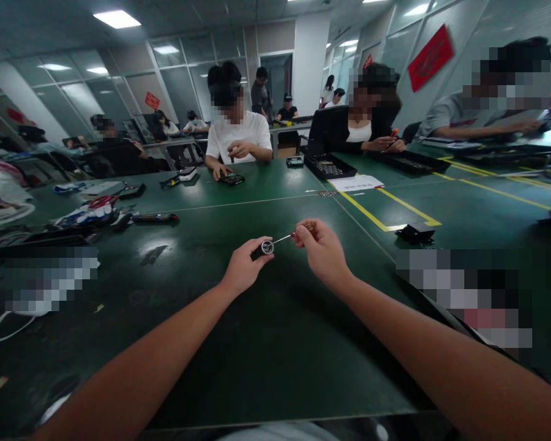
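2 pieces of writing show beyond the hands: dark characters on a white sheet point(357, 183) towards the far edge of the green tabletop point(211, 367), too small to read; and characters on a red sign point(430, 58) high on the right, too faint to make out; any marking on the small dark cylinder point(267, 247) is too small to tell.

The cylinder sits in the left hand point(244, 264), gripped between thumb and fingers, its round, pale-rimmed end turned towards the near edge; the fingers of the right hand point(325, 251) pinch a thin tool point(282, 239), its metal shaft slanting down and left to the cylinder's rim; whether the tip touches the rim or reaches inside, I cannot tell; the cylinder is thus within the left fingers and just beside the right ones.

Both hands are above the tabletop, near the middle of its length and in from the near edge; yellow tape point(366, 212) marks an area towards the far right, with a black block point(417, 233) near its closest corner; a dark pen-shaped tool point(155, 218) lies farther left; at the far edge a person in a white shirt point(252, 131) handles a dark flat device point(232, 178), near a black tray point(349, 175).
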`<state>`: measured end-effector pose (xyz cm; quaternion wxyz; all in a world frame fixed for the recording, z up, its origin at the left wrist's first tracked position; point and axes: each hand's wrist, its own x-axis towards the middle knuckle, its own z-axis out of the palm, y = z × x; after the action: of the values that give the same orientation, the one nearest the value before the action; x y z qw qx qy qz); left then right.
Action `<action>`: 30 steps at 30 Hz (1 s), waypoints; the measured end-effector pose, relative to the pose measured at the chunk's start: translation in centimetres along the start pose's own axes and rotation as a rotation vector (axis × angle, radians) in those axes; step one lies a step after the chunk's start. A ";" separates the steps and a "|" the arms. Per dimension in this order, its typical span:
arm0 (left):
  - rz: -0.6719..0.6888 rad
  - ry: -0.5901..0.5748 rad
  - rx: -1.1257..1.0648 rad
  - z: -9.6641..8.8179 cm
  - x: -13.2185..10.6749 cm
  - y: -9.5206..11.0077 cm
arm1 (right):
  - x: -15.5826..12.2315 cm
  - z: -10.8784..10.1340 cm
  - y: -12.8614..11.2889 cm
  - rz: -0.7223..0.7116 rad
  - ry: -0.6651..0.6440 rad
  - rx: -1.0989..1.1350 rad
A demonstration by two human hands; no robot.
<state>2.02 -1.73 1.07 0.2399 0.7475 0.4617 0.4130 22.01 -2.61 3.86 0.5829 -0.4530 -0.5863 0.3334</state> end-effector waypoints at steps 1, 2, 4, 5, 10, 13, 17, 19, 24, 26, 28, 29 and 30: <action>-0.009 0.004 -0.001 0.0 0.0 -0.1 | -0.1 0.0 -0.1 -0.007 0.003 -0.022; -0.015 0.010 -0.004 0.1 0.0 -0.2 | -0.1 0.0 -0.1 -0.014 0.006 -0.039; -0.022 0.013 -0.012 0.2 0.1 -0.5 | -0.2 0.0 -0.3 -0.025 0.018 -0.053; -0.024 0.008 -0.013 0.2 0.1 -0.7 | -0.3 0.0 -0.3 -0.029 0.024 -0.050; -0.022 -0.016 -0.009 0.2 0.0 -1.0 | -0.4 0.0 -0.4 -0.042 0.015 -0.047; -0.028 -0.003 -0.012 0.1 0.0 -1.0 | -0.4 -0.1 -0.4 -0.054 -0.020 -0.100; -0.028 0.010 -0.025 0.2 0.1 -1.2 | -0.7 -0.2 -0.5 -0.079 -0.147 -0.094; -0.029 0.007 -0.015 0.2 0.1 -1.3 | -1.0 -0.2 -0.9 -0.125 -0.219 -0.085; -0.005 -0.019 0.006 0.2 0.0 -1.0 | -1.7 -0.1 -1.7 -0.183 -0.166 -0.257; -0.001 -0.021 0.014 0.2 -0.1 -0.8 | -1.7 0.0 -1.8 -0.180 -0.103 -0.310; -0.001 -0.020 0.020 0.2 0.0 -0.8 | -1.6 0.0 -1.8 -0.188 -0.073 -0.339; -0.001 -0.017 0.021 0.2 0.0 -0.9 | -1.6 0.1 -1.8 -0.192 -0.069 -0.346; 0.000 -0.012 0.020 0.2 0.0 -1.0 | -1.6 0.1 -1.8 -0.195 -0.070 -0.346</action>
<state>1.71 -1.24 0.25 0.2354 0.7523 0.4645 0.4036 21.54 -4.73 4.93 0.5053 -0.4757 -0.6958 0.1852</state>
